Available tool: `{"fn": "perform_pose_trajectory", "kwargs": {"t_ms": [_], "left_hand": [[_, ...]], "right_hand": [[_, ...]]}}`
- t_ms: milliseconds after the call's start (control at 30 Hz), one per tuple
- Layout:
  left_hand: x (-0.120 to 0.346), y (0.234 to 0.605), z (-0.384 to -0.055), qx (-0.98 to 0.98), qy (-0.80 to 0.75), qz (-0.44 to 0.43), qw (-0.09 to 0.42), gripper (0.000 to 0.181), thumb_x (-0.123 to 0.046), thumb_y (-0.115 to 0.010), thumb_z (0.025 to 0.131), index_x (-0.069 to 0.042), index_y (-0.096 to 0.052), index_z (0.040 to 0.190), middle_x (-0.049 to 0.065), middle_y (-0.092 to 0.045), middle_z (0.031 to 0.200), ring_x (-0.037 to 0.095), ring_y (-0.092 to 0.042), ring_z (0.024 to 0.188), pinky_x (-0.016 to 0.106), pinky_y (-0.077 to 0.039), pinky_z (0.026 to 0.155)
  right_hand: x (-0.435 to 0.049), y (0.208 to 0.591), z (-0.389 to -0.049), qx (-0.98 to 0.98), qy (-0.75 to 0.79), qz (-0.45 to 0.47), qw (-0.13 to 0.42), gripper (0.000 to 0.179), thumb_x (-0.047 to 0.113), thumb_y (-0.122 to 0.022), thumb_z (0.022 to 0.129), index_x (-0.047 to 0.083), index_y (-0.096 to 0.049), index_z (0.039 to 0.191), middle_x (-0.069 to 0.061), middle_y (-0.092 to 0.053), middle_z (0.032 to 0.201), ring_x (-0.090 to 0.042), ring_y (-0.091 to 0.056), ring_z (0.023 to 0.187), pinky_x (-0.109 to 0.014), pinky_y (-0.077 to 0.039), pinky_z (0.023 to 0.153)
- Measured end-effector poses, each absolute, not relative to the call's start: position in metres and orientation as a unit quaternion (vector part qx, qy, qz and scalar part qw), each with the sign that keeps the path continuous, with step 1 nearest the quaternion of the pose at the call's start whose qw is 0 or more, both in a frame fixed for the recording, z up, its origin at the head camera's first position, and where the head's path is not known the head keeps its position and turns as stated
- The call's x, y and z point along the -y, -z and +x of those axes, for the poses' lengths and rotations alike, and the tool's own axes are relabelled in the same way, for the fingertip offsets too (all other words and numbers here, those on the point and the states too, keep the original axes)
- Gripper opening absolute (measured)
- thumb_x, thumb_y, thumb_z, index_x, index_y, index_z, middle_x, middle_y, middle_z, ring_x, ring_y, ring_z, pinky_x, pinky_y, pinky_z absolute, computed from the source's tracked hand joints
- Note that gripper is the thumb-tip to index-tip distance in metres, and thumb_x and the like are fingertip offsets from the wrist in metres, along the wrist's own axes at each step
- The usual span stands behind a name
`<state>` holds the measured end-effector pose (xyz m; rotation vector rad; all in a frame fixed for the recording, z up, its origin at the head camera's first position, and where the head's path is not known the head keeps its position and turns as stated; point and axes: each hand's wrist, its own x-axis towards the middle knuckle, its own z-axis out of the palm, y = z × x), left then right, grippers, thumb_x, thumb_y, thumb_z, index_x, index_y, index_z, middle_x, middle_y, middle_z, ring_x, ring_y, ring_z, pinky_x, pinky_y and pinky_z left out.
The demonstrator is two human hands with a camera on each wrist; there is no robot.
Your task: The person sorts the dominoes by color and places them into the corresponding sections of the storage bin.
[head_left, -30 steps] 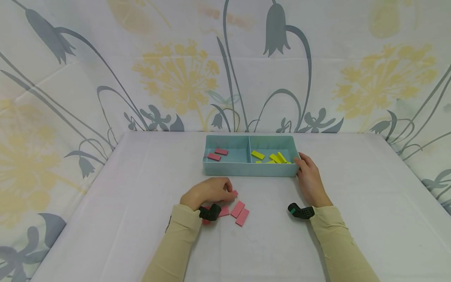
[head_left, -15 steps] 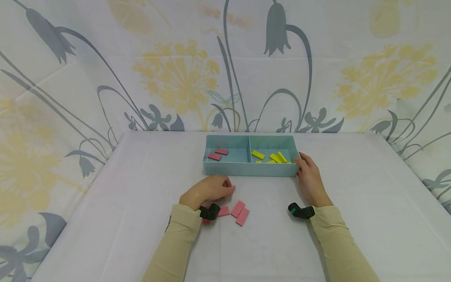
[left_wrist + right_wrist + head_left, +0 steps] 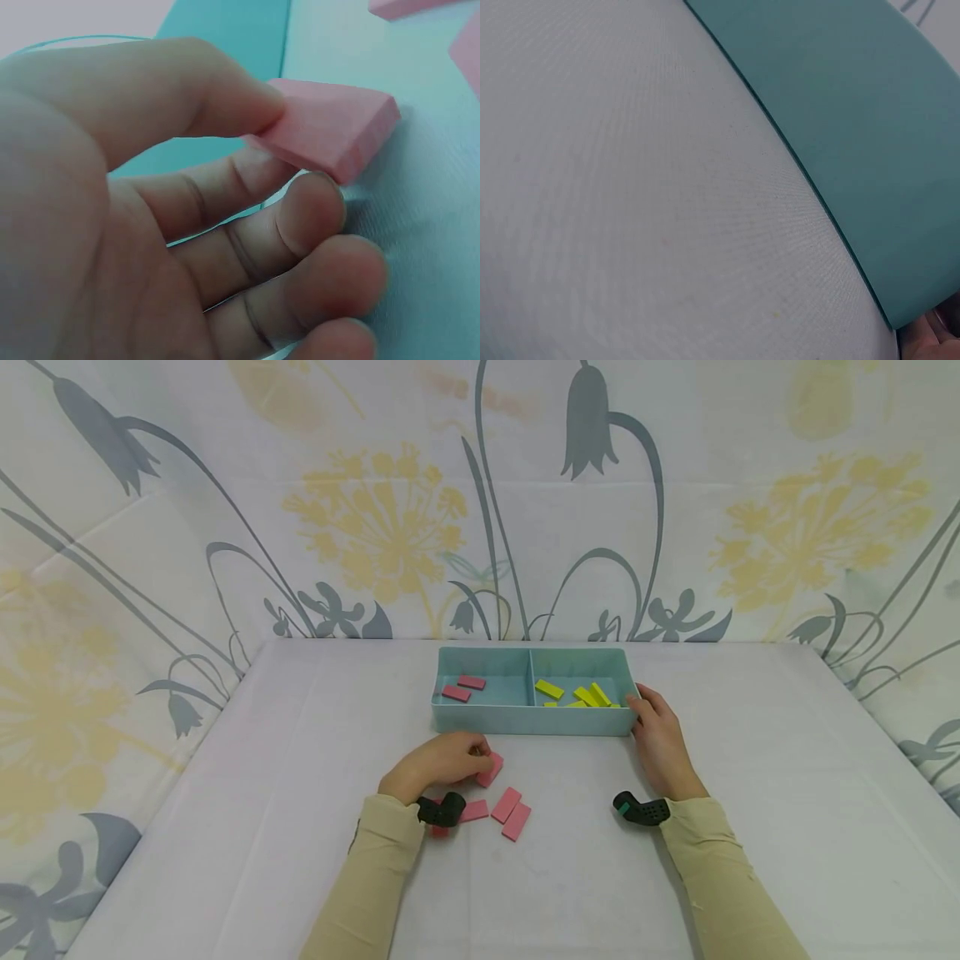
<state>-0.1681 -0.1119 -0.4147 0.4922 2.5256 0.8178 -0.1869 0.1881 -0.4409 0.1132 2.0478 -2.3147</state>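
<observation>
Thumb and index finger of my left hand (image 3: 444,758) pinch a small flat pink block (image 3: 330,124) by one end, close over the tablecloth just in front of the box. The other fingers curl loosely below it in the left wrist view. At the right end of the two-compartment blue-green box (image 3: 532,721), my right hand (image 3: 662,743) grips the corner, thumb at the rim. Most of that hand is out of the right wrist view. Two pink blocks (image 3: 456,693) lie in the left compartment, and several yellow blocks (image 3: 550,689) in the right one.
More pink blocks (image 3: 515,822) lie on the white tablecloth (image 3: 570,885), some beside the left wrist and partly hidden by its black wrist camera (image 3: 444,810). A flower-patterned cloth (image 3: 525,527) stands behind the box.
The left hand has shifted slightly toward the box with the pink block, which has turned so that its broad face shows. The right hand and box have stayed put.
</observation>
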Motion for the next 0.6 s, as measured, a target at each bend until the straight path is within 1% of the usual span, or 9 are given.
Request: {"fn": "perform_pose_trajectory", "kwargs": {"t_ms": [167, 400, 600], "left_hand": [[0.1151, 0.4149, -0.1682, -0.889, -0.354, 0.181, 0.227, 0.016, -0.025, -0.053, 0.087, -0.01, -0.057, 0.089, 0.002, -0.054, 0.068, 0.014, -0.053, 0.057, 0.025, -0.044, 0.058], [0.117, 0.4183, -0.1709, -0.873, -0.389, 0.19, 0.222, 0.016, -0.02, -0.056, 0.087, -0.008, -0.059, 0.096, 0.003, -0.056, 0.072, 0.016, -0.053, 0.059, 0.027, -0.046, 0.056], [0.1177, 0.4217, -0.1733, -0.864, -0.412, 0.194, 0.216, 0.015, -0.016, -0.058, 0.086, -0.008, -0.058, 0.098, 0.003, -0.057, 0.076, 0.016, -0.054, 0.061, 0.027, -0.046, 0.054]], "right_hand": [[-0.1883, 0.4406, -0.187, -0.663, 0.747, 0.04, 0.026, 0.061, 0.034, -0.041, 0.094, 0.006, -0.015, 0.142, -0.007, -0.008, 0.147, -0.017, -0.014, 0.133, -0.034, -0.016, 0.106], [-0.188, 0.4398, -0.1874, -0.664, 0.746, 0.041, 0.026, 0.06, 0.033, -0.041, 0.095, 0.006, -0.016, 0.142, -0.007, -0.01, 0.147, -0.017, -0.016, 0.132, -0.034, -0.017, 0.106], [-0.1885, 0.4403, -0.1877, -0.663, 0.747, 0.042, 0.025, 0.059, 0.033, -0.041, 0.095, 0.006, -0.016, 0.141, -0.007, -0.01, 0.147, -0.017, -0.016, 0.132, -0.034, -0.017, 0.106]]}}
